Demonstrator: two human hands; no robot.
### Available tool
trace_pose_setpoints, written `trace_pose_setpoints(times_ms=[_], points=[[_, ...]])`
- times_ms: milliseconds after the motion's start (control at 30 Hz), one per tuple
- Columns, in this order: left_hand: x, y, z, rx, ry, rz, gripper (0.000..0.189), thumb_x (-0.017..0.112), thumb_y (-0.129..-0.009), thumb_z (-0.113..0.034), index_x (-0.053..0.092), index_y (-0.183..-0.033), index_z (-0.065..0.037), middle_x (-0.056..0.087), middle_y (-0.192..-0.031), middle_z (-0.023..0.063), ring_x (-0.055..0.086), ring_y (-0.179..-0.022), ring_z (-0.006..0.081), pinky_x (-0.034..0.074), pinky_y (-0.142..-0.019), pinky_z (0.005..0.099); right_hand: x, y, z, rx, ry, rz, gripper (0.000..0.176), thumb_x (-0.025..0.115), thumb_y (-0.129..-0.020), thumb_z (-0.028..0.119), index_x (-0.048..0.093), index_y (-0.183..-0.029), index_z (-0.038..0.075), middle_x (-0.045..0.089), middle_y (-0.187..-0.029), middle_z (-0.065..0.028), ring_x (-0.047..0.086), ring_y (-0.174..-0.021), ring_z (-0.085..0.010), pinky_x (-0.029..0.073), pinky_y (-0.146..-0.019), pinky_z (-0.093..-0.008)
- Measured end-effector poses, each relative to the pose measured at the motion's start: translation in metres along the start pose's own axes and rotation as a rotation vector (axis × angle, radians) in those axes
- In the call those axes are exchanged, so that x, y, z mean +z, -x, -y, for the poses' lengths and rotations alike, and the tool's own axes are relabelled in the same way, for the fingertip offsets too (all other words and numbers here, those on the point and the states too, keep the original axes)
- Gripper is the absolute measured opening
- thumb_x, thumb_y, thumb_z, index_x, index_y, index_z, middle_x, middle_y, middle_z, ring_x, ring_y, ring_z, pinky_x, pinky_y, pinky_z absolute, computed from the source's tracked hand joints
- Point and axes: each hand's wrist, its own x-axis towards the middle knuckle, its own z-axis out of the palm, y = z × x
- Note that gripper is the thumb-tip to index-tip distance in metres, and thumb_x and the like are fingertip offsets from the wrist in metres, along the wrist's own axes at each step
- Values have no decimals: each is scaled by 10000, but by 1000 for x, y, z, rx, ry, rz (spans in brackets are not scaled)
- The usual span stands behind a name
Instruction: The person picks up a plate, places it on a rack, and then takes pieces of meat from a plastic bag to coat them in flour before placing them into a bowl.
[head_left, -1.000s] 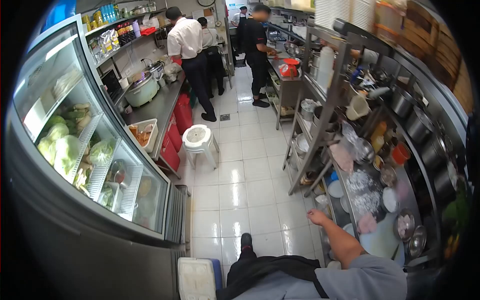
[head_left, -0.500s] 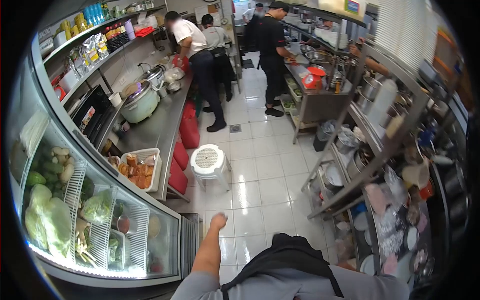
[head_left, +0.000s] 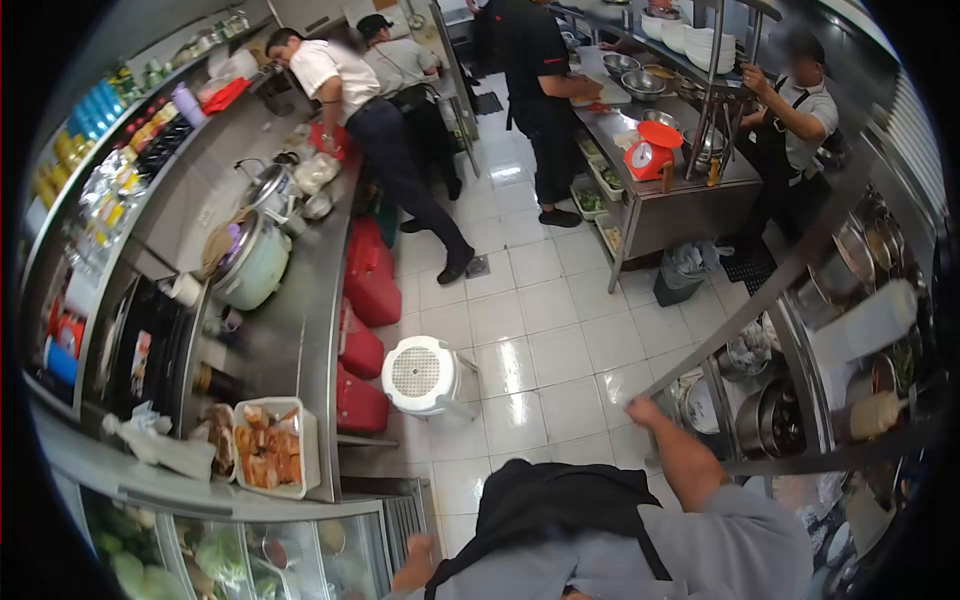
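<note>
My right hand [head_left: 644,410] is out in front over the tiled floor, fingers loosely curled, with nothing seen in it. It is nearest the metal rack on the right and touches nothing that I can see. Low on the left, my left hand [head_left: 416,556] hangs close to my apron [head_left: 560,500], beside the glass-fronted fridge [head_left: 280,508]. Its fingers look curled, and no object shows in them. Ahead stands a white plastic stool [head_left: 418,372], apart from both hands.
On the left steel counter [head_left: 295,345] are a tray of browned meat [head_left: 270,445] and a large pot [head_left: 250,270]. Red containers [head_left: 370,270] stand beneath. Co-workers stand ahead on both sides. A bin [head_left: 682,275] and a rack [head_left: 740,380] line the right, near an orange scale [head_left: 652,152].
My view has moved forward and turned right. My left hand has swung back towards my body, while my right hand has come forward into view. A co-worker at the right now shows.
</note>
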Motion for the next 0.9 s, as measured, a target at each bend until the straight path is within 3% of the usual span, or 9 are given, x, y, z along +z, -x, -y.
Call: trace_pose_setpoints(times_ms=[33, 100, 267, 500, 567, 633, 667, 733, 900], points=[[-1, 9, -18, -4, 68, 64, 356, 508, -891, -205, 696, -1150, -50, 653, -1246, 207, 611, -1183, 372, 501, -983, 489, -20, -42, 19, -149, -55, -199, 416, 613, -883, 388, 696, -1072, 27, 700, -1050, -198, 672, -977, -349, 524, -853, -431], [-14, 3, -40, -24, 259, 69, 354, 499, -900, -215, 700, -1137, -46, 656, -1238, 207, 611, -1176, 375, 498, -981, 489, -101, -79, 98, -84, -223, -191, 393, 640, -880, 357, 687, -1114, 45, 695, -1078, -199, 652, -1036, -347, 510, -906, -409], [-123, -92, -64, 17, 488, 22, 360, 477, -922, -242, 709, -1106, -36, 663, -1217, 206, 610, -1158, 385, 491, -975, 490, -180, -136, 160, -48, -289, -197, 415, 632, -880, 346, 658, -1177, 57, 701, -1091, -193, 660, -1029, -355, 517, -900, -404], [-413, -300, -56, 173, 293, -188, 391, 447, -952, -278, 723, -1061, -23, 672, -1188, 205, 610, -1134, 398, 481, -966, 491, -129, -135, 28, 61, 164, 117, 384, 593, -861, 375, 728, -1084, 93, 695, -1106, -194, 652, -1048, -369, 508, -924, -464], [-536, -367, -75, 257, 134, -392, 404, 438, -961, -289, 726, -1048, -19, 675, -1179, 205, 610, -1127, 402, 478, -963, 491, -95, -129, -42, 31, 540, 353, 289, 565, -864, 269, 742, -1003, 86, 700, -1087, -203, 688, -940, -374, 549, -852, -466], [-653, -420, -107, 402, 248, -782, 373, 501, -964, -294, 695, -1126, -20, 687, -1144, 217, 654, -1057, 385, 509, -912, 464, -94, -98, -56, 402, 193, 426, 296, 559, -877, 274, 739, -999, 74, 706, -1046, -198, 693, -910, -351, 550, -823, -453], [-720, -371, -146, 322, 654, -769, 359, 571, -946, -283, 670, -1174, -25, 704, -1081, 209, 678, -999, 335, 521, -872, 405, -96, -85, -54, 625, -17, 409, 299, 556, -884, 277, 738, -997, 68, 708, -1025, -196, 695, -896, -340, 551, -809, -447], [-803, -364, -193, 526, 972, -798, 415, 652, -900, -340, 667, -1169, -25, 708, -1089, 196, 678, -1013, 332, 517, -900, 394, -103, -89, -49, 824, -216, 372, 308, 550, -897, 282, 735, -994, 57, 714, -983, -191, 700, -866, -317, 553, -779, -434], [-869, -315, -274, 570, 696, -696, 426, 670, -895, -353, 664, -1193, -49, 714, -1095, 178, 678, -1021, 300, 510, -908, 375, -139, -249, -49, 851, -387, 204, 336, 535, -929, 295, 729, -985, 27, 729, -878, -180, 712, -793, -261, 558, -707, -403]])
